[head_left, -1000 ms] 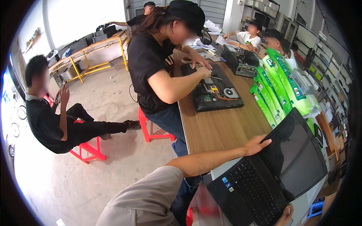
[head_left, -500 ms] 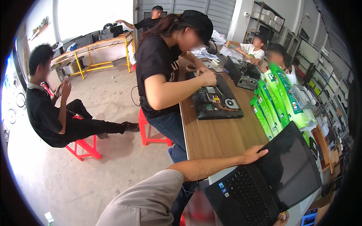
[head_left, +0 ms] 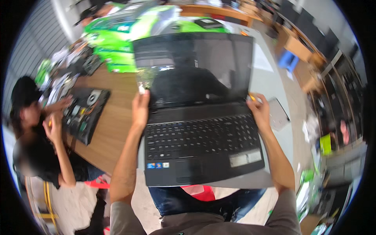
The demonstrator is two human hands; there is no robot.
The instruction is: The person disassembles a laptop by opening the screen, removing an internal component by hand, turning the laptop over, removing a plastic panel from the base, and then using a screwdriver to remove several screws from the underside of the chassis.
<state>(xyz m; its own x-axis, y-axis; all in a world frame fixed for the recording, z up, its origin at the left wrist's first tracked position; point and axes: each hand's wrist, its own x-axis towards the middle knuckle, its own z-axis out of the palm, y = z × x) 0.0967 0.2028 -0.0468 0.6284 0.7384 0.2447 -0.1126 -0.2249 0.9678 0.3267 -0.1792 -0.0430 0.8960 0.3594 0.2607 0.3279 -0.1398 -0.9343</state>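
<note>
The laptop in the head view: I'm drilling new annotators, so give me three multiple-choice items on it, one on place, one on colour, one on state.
1. Where do the person's hands hold the laptop?
A. at the two hinge corners
B. both on the touchpad
C. under the front edge

2. What colour are the boxes stacked behind the laptop?
A. red
B. green
C. grey

3. How is the laptop?
A. shut
B. open, screen dark
C. open, screen lit

Answers: 1 A, the left hand and right hand sit at either end of the hinge. 2 B, they are bright green. 3 B, the lid is up and the screen only shows reflections.
</note>
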